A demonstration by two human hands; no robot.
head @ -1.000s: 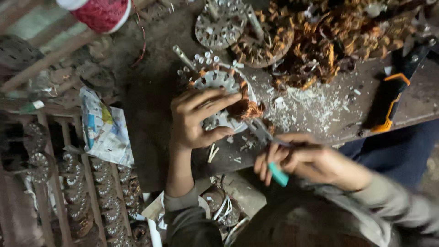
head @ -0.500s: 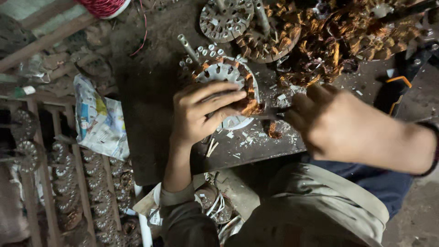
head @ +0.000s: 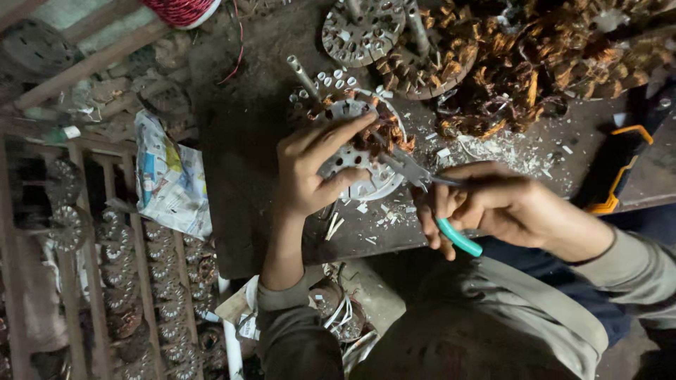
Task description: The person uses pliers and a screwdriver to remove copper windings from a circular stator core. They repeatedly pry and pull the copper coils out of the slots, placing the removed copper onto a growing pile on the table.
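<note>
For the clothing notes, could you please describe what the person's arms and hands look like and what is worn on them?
Both hands are bare: no gloves, rings or watch show. The left hand comes out of a grey-green long sleeve with a gathered cuff, pushed partway up the forearm. The right hand has a matching grey-green sleeve, ending loosely above the wrist.

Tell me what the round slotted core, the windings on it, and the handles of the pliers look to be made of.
Round slotted core, under the left hand: likely metal, dull grey, with punched holes and slots.
Windings: likely copper wire, orange-brown and glinting in fine strands.
Pliers, in the right hand: grey metal nose; the handle looks sleeved in smooth teal plastic or rubber; which one is unclear.
</note>
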